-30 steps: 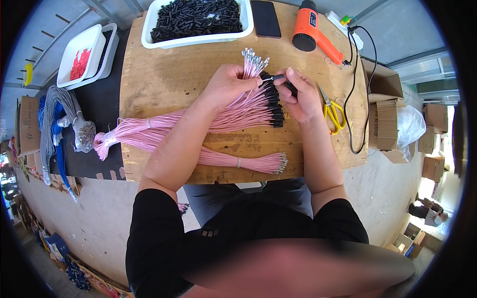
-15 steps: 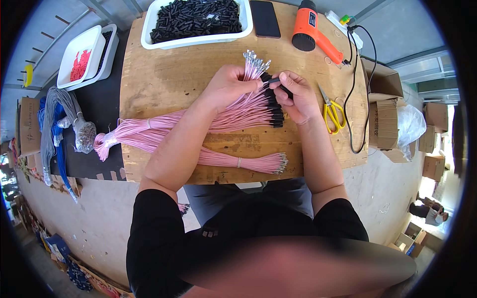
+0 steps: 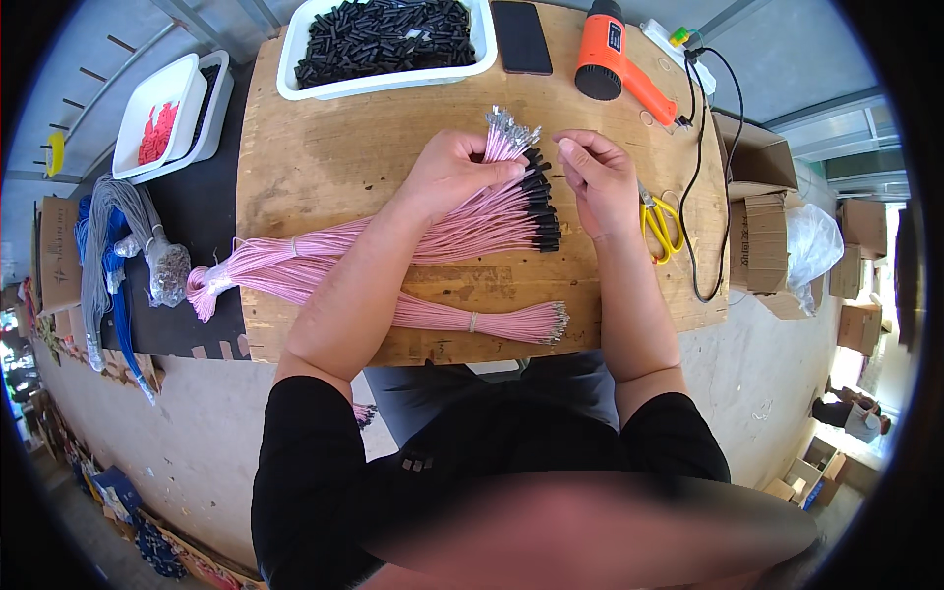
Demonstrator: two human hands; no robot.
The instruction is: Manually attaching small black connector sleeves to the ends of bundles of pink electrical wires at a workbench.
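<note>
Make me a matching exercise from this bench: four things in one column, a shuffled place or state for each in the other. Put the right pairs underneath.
Column one
1. Left hand
2. Scissors
3. Dark phone
4. White tray on the wooden table

Column two
A. Lying flat between the tray and the orange heat gun
B. Filled with small black tubes
C. Gripping pink wires with metal tips
D. Yellow-handled, beside the right hand

Pairs: 1-C, 2-D, 3-A, 4-B

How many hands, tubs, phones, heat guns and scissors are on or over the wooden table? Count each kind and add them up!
Hands: 2 (left hand, right hand)
Tub: 1
Phone: 1
Heat gun: 1
Scissors: 1
Total: 6
</note>
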